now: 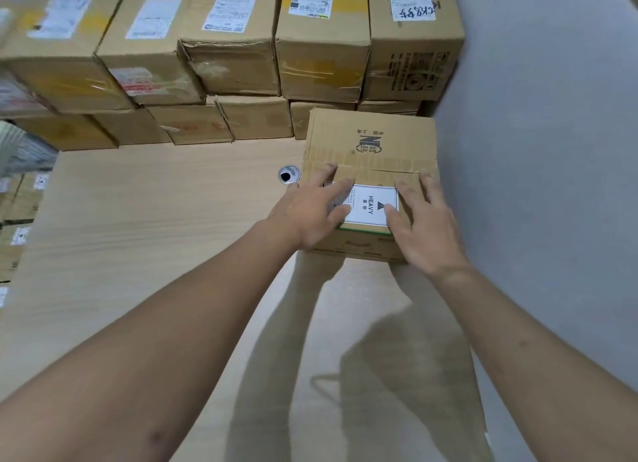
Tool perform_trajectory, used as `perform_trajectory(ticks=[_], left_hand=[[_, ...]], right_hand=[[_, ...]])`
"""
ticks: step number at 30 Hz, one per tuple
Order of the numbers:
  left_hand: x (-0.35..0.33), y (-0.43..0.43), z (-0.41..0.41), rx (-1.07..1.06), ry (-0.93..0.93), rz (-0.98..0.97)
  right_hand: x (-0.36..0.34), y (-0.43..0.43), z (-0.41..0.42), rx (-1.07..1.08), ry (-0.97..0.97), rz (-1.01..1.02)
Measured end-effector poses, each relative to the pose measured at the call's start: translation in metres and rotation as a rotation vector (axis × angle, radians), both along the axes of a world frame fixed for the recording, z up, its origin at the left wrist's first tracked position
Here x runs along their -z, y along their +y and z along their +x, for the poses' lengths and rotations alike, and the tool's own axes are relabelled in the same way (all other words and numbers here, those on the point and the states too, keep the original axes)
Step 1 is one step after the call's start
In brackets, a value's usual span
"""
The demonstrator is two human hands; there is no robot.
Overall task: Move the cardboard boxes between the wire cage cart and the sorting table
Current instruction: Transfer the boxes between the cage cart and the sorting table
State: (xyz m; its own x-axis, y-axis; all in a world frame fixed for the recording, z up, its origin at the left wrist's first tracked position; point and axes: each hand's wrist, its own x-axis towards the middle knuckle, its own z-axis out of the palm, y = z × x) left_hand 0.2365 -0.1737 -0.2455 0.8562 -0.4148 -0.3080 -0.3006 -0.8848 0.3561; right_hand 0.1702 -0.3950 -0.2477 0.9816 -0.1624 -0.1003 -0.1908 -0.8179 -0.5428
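A cardboard box (371, 144) with a white "HEAVY" label (371, 204) stands on the light wooden sorting table (155, 220), close to the grey wall. My left hand (310, 209) lies flat on the box's top near its left edge, fingers straight and spread. My right hand (426, 227) presses on the top at the near right, fingers straight, thumb on the label. The wire cage cart is not in view.
Several stacked cardboard boxes (234, 47) with shipping labels form a two-layer wall along the table's far side. A round cable hole (288, 175) sits left of the box. The grey wall (535, 151) bounds the right. More boxes (20, 199) stand beyond the table's left edge.
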Motion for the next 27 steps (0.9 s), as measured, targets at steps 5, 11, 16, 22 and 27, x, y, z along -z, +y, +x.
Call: perform_trajectory(ticks=[5, 11, 16, 22, 27], left_hand=[[-0.024, 0.013, -0.021, -0.073, -0.04, -0.005], [-0.074, 0.052, -0.059, -0.172, -0.138, -0.017], [-0.115, 0.093, -0.105, -0.29, -0.208, -0.01], [-0.16, 0.153, -0.164, -0.455, -0.296, -0.034], [-0.182, 0.222, -0.223, -0.575, -0.338, -0.038]], right_hand=[[-0.015, 0.017, -0.005, -0.036, -0.044, -0.012], [-0.056, 0.056, -0.016, -0.121, -0.133, 0.001], [-0.097, 0.095, -0.029, -0.264, -0.202, -0.028], [-0.146, 0.159, -0.054, -0.409, -0.278, -0.016], [-0.171, 0.232, -0.083, -0.538, -0.334, -0.024]])
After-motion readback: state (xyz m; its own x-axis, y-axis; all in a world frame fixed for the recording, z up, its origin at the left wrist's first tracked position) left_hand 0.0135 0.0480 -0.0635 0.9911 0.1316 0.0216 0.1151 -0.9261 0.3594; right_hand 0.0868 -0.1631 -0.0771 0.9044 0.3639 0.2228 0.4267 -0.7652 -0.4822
